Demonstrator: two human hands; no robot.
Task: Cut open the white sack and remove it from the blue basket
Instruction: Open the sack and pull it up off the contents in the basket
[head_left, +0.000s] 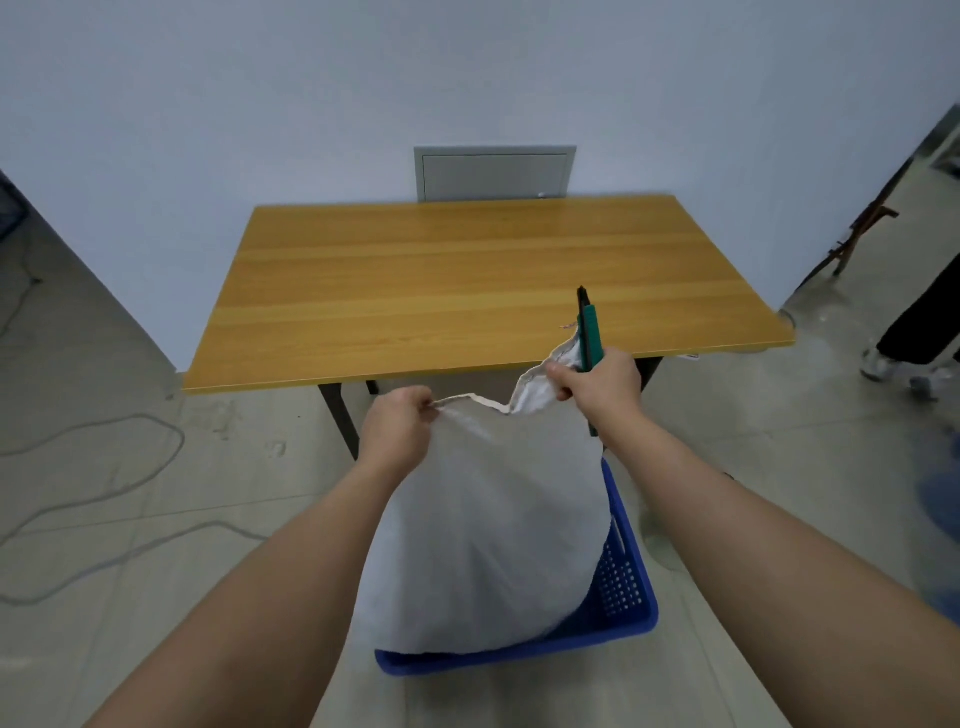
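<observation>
Both forearms fill the bottom of the frame; sack (488, 530) sits in the basket (626, 587) at lower centre. Left hand (397, 434) pinches its top edge, right hand (600, 384) clenches the other corner plus a green cutter (589, 332) pointing up, table (467, 280) behind

blue basket (623, 587) mostly hidden by white sack (483, 530)

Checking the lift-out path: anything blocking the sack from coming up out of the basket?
Nothing visible. The white sack stands in the blue basket, top edge gripped by the left hand and right hand, open space above.
</observation>
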